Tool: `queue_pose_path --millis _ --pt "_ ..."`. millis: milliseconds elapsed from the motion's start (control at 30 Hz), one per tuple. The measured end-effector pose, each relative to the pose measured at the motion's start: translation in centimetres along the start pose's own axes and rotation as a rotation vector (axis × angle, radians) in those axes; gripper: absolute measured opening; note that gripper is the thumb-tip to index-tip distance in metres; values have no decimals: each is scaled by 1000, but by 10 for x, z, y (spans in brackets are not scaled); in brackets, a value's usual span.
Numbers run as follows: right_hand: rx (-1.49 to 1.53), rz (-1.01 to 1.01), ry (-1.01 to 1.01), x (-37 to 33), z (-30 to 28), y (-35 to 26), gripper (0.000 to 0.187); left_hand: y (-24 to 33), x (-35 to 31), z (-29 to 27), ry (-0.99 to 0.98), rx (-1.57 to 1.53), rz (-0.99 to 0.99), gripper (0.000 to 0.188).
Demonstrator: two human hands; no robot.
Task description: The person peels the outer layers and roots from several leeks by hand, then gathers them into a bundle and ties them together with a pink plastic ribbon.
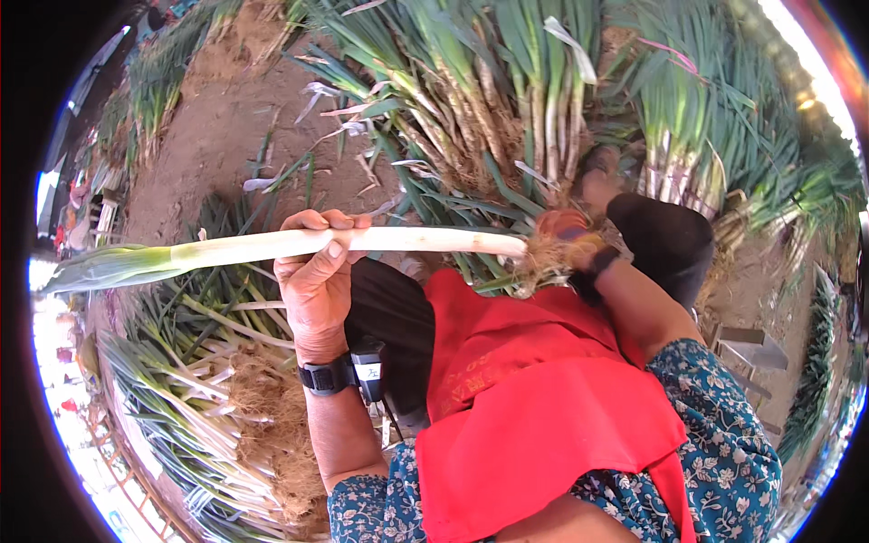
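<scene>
My left hand (315,271) is closed around the white stem of a long green onion (407,239), holding it level across my lap. Its green leaf end points to the left. On the right it ends in a tuft of brown roots (534,267). My right hand (575,237) is at that root end, blurred by motion. The blur hides how its fingers are set and whether they grip the roots.
Loose green onions with matted roots (272,425) lie in a heap at my left. Upright bundles of green onions (471,81) stand in front, with another bundle (679,118) at the far right. A metal piece (751,348) sits on the ground (208,136) to the right.
</scene>
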State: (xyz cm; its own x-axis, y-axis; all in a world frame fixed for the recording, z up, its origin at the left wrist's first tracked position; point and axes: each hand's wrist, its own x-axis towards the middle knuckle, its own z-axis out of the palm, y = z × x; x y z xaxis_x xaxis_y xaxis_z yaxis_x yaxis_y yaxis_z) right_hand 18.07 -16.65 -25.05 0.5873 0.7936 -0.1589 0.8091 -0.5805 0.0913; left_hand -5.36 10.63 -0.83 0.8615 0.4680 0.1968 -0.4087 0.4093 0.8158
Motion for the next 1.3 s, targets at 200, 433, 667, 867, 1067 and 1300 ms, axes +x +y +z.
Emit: queue_pose_path --millis 200,433,667,867,1067,1300 --pt "390 114 -284 -24 -36 -4 41 23 20 -29 200 112 22 22" --pt "422 -18 -273 13 -26 -32 29 55 37 -153 570 615 -150 20" --pt "462 -6 -320 61 -24 -18 33 71 -56 -342 1096 781 -238 13" --pt "700 287 61 162 30 18 35 37 15 -235 959 600 -281 31" --pt "507 657 111 220 78 34 41 -6 136 -29 283 816 -467 23" --pt "636 533 -173 244 23 26 43 -77 132 28 78 340 -826 23"
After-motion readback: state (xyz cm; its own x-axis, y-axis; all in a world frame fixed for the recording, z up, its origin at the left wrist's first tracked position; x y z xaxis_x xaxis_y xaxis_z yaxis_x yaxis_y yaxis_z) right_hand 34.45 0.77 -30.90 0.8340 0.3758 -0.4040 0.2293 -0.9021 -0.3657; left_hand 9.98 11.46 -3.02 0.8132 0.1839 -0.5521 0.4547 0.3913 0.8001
